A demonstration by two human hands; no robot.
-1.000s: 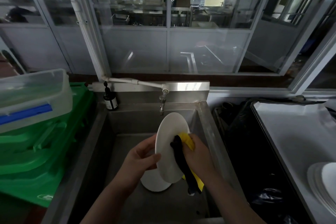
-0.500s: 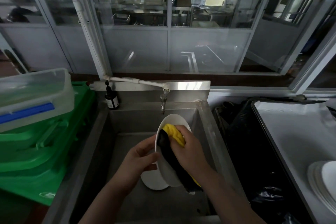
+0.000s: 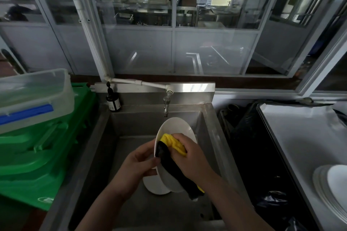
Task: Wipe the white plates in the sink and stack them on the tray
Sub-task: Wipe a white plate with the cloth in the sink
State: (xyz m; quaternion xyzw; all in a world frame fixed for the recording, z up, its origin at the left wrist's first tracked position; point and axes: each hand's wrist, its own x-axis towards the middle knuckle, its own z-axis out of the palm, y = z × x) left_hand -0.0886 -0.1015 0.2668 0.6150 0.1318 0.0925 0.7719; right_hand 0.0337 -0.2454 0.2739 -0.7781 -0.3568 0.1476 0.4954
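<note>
Over the steel sink [image 3: 212,129] a white plate [image 3: 174,127] stands on edge. My left hand [image 3: 135,167] grips its left rim, thumb on the front. My right hand [image 3: 189,157] holds a yellow and black cloth [image 3: 172,142] pressed against the plate's face, the black end hanging down. Another white plate [image 3: 155,185] lies on the sink floor, partly hidden behind the held one. Wiped white plates [image 3: 332,187] are stacked on the white tray [image 3: 300,137] at the right.
A tap [image 3: 166,105] hangs just above the held plate. A dark bottle [image 3: 112,99] stands at the sink's back left corner. Green crates [image 3: 43,152] with a clear lidded box [image 3: 33,97] fill the left. A black bin bag [image 3: 259,165] sits between sink and tray.
My right hand has moved the cloth up and to the left across the plate's face. The plate has turned slightly in my left hand.
</note>
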